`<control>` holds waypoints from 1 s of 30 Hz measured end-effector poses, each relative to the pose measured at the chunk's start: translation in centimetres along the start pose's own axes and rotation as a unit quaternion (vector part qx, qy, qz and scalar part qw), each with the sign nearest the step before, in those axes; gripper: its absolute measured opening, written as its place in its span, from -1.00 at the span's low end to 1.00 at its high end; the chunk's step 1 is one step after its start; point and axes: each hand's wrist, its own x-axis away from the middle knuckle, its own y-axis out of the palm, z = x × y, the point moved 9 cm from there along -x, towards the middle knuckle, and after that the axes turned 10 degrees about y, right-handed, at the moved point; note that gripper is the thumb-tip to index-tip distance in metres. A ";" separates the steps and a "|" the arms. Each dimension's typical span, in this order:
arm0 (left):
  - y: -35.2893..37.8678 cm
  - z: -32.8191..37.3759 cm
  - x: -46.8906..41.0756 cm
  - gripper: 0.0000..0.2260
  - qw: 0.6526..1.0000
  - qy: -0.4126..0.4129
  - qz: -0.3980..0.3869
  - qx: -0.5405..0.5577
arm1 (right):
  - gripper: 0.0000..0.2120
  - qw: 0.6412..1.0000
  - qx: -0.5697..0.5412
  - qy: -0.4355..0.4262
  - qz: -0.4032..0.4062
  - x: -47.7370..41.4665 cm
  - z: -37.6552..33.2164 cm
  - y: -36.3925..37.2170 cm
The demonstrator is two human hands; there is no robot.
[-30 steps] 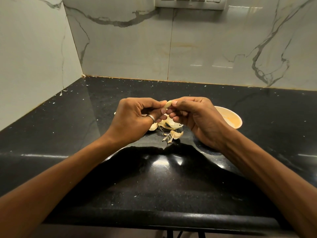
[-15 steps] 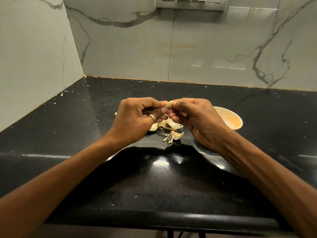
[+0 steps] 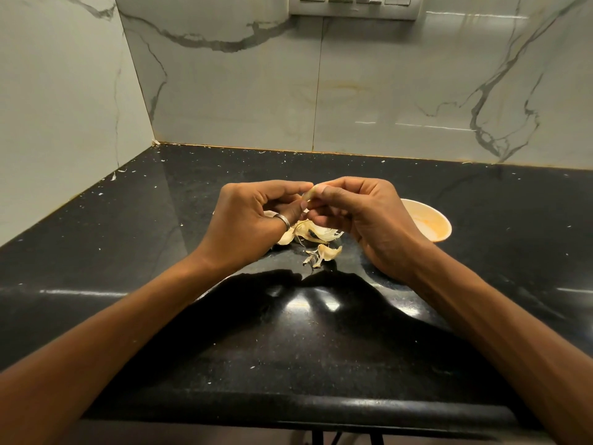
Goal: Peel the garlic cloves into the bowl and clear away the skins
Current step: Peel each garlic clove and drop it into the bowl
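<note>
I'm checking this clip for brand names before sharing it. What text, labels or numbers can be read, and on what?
No readable text anywhere in view.
The switch panel on the wall: plain rockers, no marking visible.
The bowl, the ring on the left hand, and the garlic clove pinched between it and the right hand: no lettering visible.
</note>
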 end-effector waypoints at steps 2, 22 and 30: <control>-0.1 0.2 0.0 -0.75 1.000 0.015 0.003 -0.019 | -0.86 0.999 0.045 -0.025 0.010 0.1 -0.2 0.0; -0.7 -0.5 0.0 -0.89 0.997 -0.049 0.036 -0.050 | -0.80 0.854 0.410 -0.303 0.106 1.7 -1.8 2.1; -0.2 -0.9 0.3 -0.89 0.993 -0.086 0.030 -0.070 | -0.83 0.801 0.485 -0.331 0.118 2.1 -1.5 3.2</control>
